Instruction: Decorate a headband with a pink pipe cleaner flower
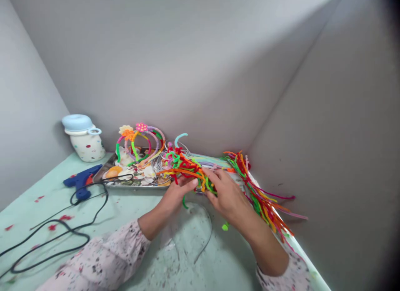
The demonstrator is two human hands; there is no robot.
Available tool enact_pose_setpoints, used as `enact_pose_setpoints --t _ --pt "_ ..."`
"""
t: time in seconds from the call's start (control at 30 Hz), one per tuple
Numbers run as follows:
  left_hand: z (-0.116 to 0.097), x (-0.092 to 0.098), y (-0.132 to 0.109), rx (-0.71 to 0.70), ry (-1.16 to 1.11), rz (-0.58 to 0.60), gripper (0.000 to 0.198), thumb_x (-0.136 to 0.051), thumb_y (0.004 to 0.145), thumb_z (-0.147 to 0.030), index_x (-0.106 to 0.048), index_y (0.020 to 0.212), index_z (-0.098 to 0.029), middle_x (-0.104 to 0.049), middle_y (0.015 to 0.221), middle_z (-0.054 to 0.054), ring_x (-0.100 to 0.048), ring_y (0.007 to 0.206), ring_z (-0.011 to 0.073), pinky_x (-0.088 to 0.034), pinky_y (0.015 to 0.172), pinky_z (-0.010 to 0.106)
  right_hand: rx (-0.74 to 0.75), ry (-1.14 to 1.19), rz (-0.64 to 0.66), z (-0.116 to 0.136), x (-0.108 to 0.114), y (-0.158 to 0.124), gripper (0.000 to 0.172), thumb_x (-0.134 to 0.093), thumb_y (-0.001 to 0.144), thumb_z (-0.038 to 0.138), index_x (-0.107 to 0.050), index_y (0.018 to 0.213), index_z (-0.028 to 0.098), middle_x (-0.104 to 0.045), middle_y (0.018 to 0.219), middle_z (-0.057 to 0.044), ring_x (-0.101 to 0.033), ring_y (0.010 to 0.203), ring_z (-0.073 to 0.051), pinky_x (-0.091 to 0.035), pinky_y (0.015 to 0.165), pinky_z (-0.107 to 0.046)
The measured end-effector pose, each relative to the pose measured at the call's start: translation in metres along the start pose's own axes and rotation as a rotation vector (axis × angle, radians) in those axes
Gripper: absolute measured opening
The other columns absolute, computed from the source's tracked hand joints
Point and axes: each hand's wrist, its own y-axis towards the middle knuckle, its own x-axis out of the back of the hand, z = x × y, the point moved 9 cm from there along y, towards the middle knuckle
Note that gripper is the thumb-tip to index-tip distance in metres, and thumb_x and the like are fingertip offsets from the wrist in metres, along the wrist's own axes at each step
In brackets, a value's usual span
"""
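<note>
My left hand (178,196) and my right hand (225,194) are closed around a tangled bunch of colourful pipe cleaners (187,165) at the front right of the tray. Red, orange and green stems stick out past the fingers. A bare grey headband (208,224) lies on the table below my hands. To the right of my right hand is a long bundle of pipe cleaners (250,184), pinched in at the middle, by the wall. Part of the held bunch is hidden by my fingers.
A metal tray (146,187) carries shells and flower-topped headbands (150,136). Left of it lie a blue glue gun (81,180) and a looping black cord (62,230). A white cup with a blue lid (87,145) stands at the back left. Grey walls close in the table (131,224).
</note>
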Motion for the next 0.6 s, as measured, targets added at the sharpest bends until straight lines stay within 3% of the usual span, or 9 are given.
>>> enact_pose_setpoints --t 0.13,0.17,0.23,0.27,0.37,0.43,0.5,0.6 --pt "0.011 0.01 0.001 0.069 -0.041 -0.085 0.026 -0.066 0.073 -0.031 -0.067 0.096 -0.019 -0.071 0.101 0.008 -0.065 0.093 0.0237 -0.051 0.082 0.037 0.016 0.072 0.143 0.01 -0.003 -0.007 0.069 -0.067 0.076 0.03 -0.042 0.14 0.031 -0.054 0.125 -0.009 -0.052 0.114 -0.027 -0.046 0.092 -0.043" --pt "0.013 0.011 0.001 0.09 -0.039 -0.096 0.023 -0.065 0.072 -0.03 -0.067 0.092 -0.018 -0.071 0.096 0.007 -0.066 0.088 0.023 -0.052 0.079 0.036 0.012 0.097 0.179 0.01 0.001 -0.008 0.064 -0.067 0.077 0.033 -0.045 0.138 0.032 -0.056 0.123 -0.008 -0.054 0.112 -0.026 -0.046 0.092 -0.041" --pt "0.016 0.012 0.0 0.113 -0.034 -0.112 0.015 -0.065 0.068 -0.026 -0.066 0.081 -0.018 -0.071 0.086 0.006 -0.065 0.076 0.0204 -0.052 0.072 0.033 0.024 0.162 0.212 0.009 0.012 -0.007 0.038 -0.062 0.082 0.035 -0.063 0.119 0.031 -0.064 0.108 -0.004 -0.059 0.101 -0.022 -0.047 0.088 -0.036" --pt "0.017 0.012 -0.001 0.119 -0.033 -0.113 0.011 -0.065 0.067 -0.024 -0.065 0.076 -0.018 -0.071 0.082 0.005 -0.064 0.072 0.0189 -0.052 0.069 0.032 0.013 0.179 0.196 0.005 0.018 -0.004 0.025 -0.057 0.086 0.034 -0.069 0.108 0.03 -0.066 0.102 -0.003 -0.06 0.098 -0.02 -0.047 0.087 -0.034" --pt "0.018 0.005 -0.004 0.141 -0.038 -0.089 0.009 -0.067 0.065 -0.023 -0.065 0.072 -0.017 -0.069 0.074 0.004 -0.062 0.065 0.0163 -0.05 0.065 0.029 -0.134 0.207 -0.045 -0.017 0.04 0.003 0.024 -0.051 0.089 0.034 -0.072 0.093 0.024 -0.068 0.096 -0.004 -0.062 0.088 -0.018 -0.048 0.078 -0.03" --pt "0.02 0.001 -0.006 0.147 -0.023 -0.061 0.012 -0.069 0.066 -0.025 -0.067 0.075 -0.017 -0.069 0.074 0.004 -0.061 0.066 0.0159 -0.049 0.067 0.029 -0.199 0.259 -0.06 -0.024 0.032 0.005 0.024 -0.053 0.087 0.034 -0.07 0.096 0.022 -0.068 0.097 -0.004 -0.062 0.085 -0.018 -0.049 0.074 -0.029" --pt "0.022 -0.001 -0.007 0.141 0.01 -0.033 0.015 -0.071 0.067 -0.028 -0.068 0.077 -0.016 -0.068 0.075 0.004 -0.061 0.069 0.0156 -0.047 0.069 0.028 -0.2 0.347 0.027 -0.022 0.012 0.006 0.026 -0.057 0.084 0.036 -0.069 0.102 0.022 -0.069 0.097 -0.003 -0.063 0.084 -0.018 -0.049 0.073 -0.029" --pt "0.029 0.004 -0.007 0.151 0.058 -0.045 0.021 -0.073 0.068 -0.034 -0.064 0.065 -0.015 -0.064 0.065 0.001 -0.057 0.064 0.0134 -0.044 0.065 0.025 -0.22 0.437 0.102 -0.023 -0.01 0.005 0.03 -0.058 0.082 0.038 -0.068 0.106 0.023 -0.071 0.093 -0.002 -0.064 0.078 -0.018 -0.05 0.069 -0.029"
